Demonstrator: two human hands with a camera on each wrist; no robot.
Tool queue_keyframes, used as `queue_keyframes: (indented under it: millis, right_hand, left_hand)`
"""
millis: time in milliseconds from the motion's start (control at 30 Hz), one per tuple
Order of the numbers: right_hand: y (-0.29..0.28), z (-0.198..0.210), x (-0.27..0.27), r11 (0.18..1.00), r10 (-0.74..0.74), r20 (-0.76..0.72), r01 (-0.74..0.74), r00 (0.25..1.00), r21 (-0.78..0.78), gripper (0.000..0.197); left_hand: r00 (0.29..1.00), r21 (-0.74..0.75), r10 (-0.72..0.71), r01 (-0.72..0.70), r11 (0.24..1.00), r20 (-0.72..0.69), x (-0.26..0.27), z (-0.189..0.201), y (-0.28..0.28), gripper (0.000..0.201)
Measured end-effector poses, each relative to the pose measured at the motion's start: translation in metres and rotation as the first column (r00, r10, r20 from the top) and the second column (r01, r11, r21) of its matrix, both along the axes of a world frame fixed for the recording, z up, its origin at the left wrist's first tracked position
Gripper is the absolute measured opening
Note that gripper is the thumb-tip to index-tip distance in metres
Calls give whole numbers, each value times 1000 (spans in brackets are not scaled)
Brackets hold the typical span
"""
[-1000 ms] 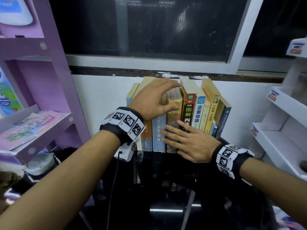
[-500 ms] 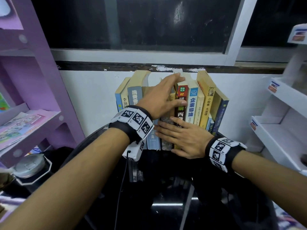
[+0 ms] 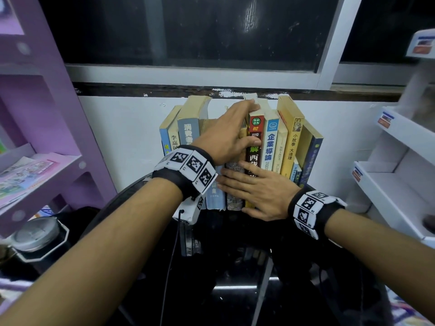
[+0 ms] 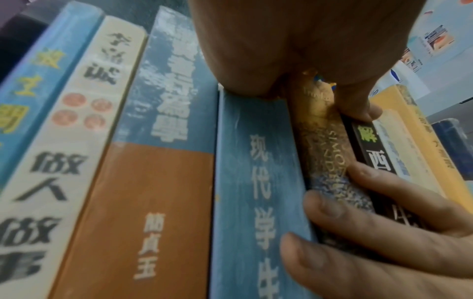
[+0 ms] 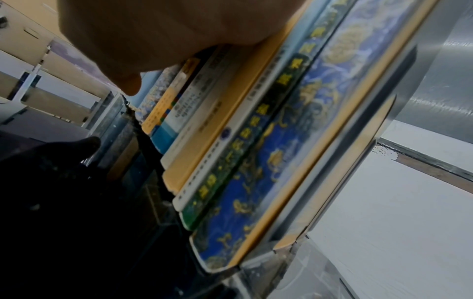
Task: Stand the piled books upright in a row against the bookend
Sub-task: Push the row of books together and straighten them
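Note:
A row of books (image 3: 270,142) stands upright on a black glass table (image 3: 235,290) against the white wall. My left hand (image 3: 226,137) lies over the middle books, its fingers reaching across their tops and its thumb (image 4: 358,105) on the spine of the black-and-red book (image 3: 255,123). My right hand (image 3: 261,191) presses flat, fingers spread, on the lower spines of the mottled book (image 4: 330,161) and its neighbours. At the right end, the dark blue patterned book (image 5: 268,161) leans on a grey upright plate (image 5: 358,137), seemingly the bookend.
A purple shelf unit (image 3: 47,114) with magazines stands at the left, and white shelves (image 3: 400,172) stand at the right. A silver-lidded round item (image 3: 35,234) sits low on the left. A thin cable (image 3: 171,255) hangs from my left wrist.
My left hand has slid right along the book tops, from the tan books to the black-and-red one. The right hand has kept pressing on the lower spines.

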State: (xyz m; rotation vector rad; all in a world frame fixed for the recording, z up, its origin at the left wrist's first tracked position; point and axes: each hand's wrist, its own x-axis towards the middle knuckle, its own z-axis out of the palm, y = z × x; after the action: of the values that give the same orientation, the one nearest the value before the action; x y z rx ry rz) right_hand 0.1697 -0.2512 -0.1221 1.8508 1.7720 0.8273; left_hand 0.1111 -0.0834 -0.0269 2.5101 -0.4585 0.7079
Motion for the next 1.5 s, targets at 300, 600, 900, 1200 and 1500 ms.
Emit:
queue_keyframes:
  millis: [300, 600, 900, 1200, 1500]
  right_hand:
    - [-12, 4, -12, 1000, 10, -52, -9, 999, 7, 73]
    - [-57, 8, -2, 1000, -24, -29, 23, 999, -10, 70]
    - [-56, 0, 16, 997, 53, 50, -56, 997, 52, 76]
    - [-49, -7, 27, 994, 75, 85, -82, 994, 79, 79]
    - [-47, -6, 33, 994, 70, 106, -78, 992, 80, 80]
  left_hand:
    - [998, 55, 55, -55, 997, -3, -7, 5, -7, 62]
    - [995, 271, 47, -70, 960, 90, -5, 32, -51, 71]
    - [967, 478, 136, -225, 849, 214, 12, 25, -72, 73]
    - [949, 490, 179, -289, 823, 260, 14, 25, -70, 70]
    - [952, 518, 191, -291, 804, 238, 20, 26, -69, 69]
